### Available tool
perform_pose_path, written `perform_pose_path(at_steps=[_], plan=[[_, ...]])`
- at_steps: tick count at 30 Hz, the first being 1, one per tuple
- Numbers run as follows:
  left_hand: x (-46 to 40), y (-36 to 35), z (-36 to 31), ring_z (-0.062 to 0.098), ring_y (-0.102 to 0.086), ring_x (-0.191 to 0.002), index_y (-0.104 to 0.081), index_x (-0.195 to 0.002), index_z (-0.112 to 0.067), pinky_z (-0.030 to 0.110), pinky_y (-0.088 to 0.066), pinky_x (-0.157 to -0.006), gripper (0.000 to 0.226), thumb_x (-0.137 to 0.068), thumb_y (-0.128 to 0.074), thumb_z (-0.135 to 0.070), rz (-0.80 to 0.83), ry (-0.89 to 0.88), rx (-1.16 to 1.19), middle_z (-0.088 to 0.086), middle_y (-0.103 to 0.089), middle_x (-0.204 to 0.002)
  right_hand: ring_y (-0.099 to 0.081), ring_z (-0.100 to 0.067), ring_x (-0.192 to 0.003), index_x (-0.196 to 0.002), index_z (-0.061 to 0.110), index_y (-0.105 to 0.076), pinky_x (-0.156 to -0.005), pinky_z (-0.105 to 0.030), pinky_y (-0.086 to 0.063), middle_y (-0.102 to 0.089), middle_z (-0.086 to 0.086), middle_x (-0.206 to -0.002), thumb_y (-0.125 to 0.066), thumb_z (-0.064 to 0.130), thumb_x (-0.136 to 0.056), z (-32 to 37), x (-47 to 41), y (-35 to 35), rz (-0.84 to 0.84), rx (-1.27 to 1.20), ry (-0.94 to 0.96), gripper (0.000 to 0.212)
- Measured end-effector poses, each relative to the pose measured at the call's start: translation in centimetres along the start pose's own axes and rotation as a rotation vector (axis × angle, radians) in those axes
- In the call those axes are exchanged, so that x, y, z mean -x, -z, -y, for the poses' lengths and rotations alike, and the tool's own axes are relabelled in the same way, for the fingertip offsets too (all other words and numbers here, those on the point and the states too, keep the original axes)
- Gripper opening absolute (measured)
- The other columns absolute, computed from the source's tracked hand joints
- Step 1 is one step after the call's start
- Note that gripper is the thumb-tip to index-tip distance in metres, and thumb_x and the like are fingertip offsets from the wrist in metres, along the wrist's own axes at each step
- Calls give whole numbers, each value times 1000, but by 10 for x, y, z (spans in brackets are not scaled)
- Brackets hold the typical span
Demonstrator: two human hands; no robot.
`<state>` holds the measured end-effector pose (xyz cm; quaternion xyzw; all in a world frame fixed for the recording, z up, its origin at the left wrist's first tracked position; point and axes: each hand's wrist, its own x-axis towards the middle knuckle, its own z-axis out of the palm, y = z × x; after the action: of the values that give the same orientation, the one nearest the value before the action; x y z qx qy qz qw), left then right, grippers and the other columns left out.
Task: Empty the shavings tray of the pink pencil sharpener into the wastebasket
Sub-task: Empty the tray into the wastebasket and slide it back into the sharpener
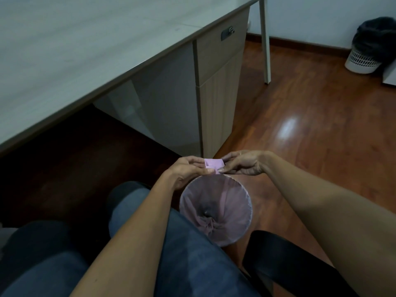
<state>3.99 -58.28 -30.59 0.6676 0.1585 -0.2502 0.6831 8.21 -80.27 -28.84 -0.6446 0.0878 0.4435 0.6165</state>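
Over the wastebasket (pixel 215 211), left hand (pixel 186 171) and right hand (pixel 244 163) pinch the pink shavings tray (pixel 214 163) between fingertips.

Pale desk (pixel 70 46) filled upper left, top bare. Wood-fronted drawer unit (pixel 220 82) stood under its right part, dark handle (pixel 227 33) on upper drawer. White desk leg (pixel 265 39) stood right of unit, on floor. Reddish wood floor (pixel 310 116) carried bright glare patch. White slotted bin (pixel 362 61) with dark bag stood far right, against wall, well apart from desk. Blue jeans (pixel 192 260) covered knees at bottom. Black chair arm (pixel 278 260) showed lower right.
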Motion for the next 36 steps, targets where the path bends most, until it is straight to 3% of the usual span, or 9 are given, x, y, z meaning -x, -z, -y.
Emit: perform_pose_path(at_steps=[6,9,12,16,23,26,28,32,36], plan=[[13,0,-27,20,-70,-87,-61,-113,1,28,-61,-79,49,-71,-78,20,-24,-200,-59,15,-71,-102,-63,-26,-110,-100,10,-62,-69,-17,-58,-63,-27,-133,-71,-25,-75,17,6,-1,-63,12,199,44],[20,-3,-48,22,-69,-97,-60,-120,2,33,-57,-90,56,-70,-82,16,-20,-259,-97,15,-70,-109,-70,-20,-98,-101,9,-62,-69,-18,-59,-68,-22,-121,-69,-26,-75,33,19,1,-68,0,297,44],[33,-6,-79,23,-69,-102,-57,-126,6,25,-59,-85,63,-69,-83,13,-34,-335,-119,15,-71,-113,-75,-15,-86,-105,5,-61,-74,-21,-62,-72,-16,-108,-66,-29,-76,58,39,0,-54,-44,386,45],[53,-6,-127,19,-72,-95,-57,-125,5,18,-60,-74,62,-70,-84,12,-49,-448,-171,14,-71,-113,-77,-15,-83,-107,3,-63,-64,-21,-61,-73,-14,-105,-66,-29,-76,102,71,-7,-57,-34,480,44],[94,-3,-215,26,-73,-107,-61,-123,1,26,-58,-88,63,-67,-89,4,-118,-648,-270,17,-72,-121,-75,-17,-82,-101,4,-65,-55,-18,-58,-71,-14,-103,-65,-30,-75,183,136,-24,-58,30,674,43],[125,0,-249,20,-72,-96,-61,-126,3,21,-60,-81,61,-71,-87,3,-155,-734,-269,10,-72,-113,-76,-16,-80,-100,4,-64,-59,-19,-61,-70,-15,-104,-65,-30,-75,218,156,-37,-45,51,742,42],[144,9,-266,24,-74,-100,-60,-126,2,30,-60,-87,63,-70,-88,2,-175,-770,-248,11,-72,-116,-76,-19,-84,-104,3,-64,-58,-18,-59,-70,-16,-107,-67,-27,-75,240,167,-50,-16,69,760,42],[182,41,-292,31,-72,-111,-59,-129,2,33,-59,-92,65,-71,-88,3,-242,-809,-243,17,-68,-127,-75,-19,-94,-111,1,-63,-81,-22,-61,-72,-13,-105,-69,-26,-75,278,181,-88,57,113,817,46],[229,84,-304,29,-73,-109,-61,-124,0,26,-58,-82,60,-70,-88,1,-337,-850,-233,15,-71,-121,-75,-20,-98,-108,3,-66,-89,-25,-60,-73,-13,-106,-71,-24,-73,312,178,-143,176,170,853,44]])
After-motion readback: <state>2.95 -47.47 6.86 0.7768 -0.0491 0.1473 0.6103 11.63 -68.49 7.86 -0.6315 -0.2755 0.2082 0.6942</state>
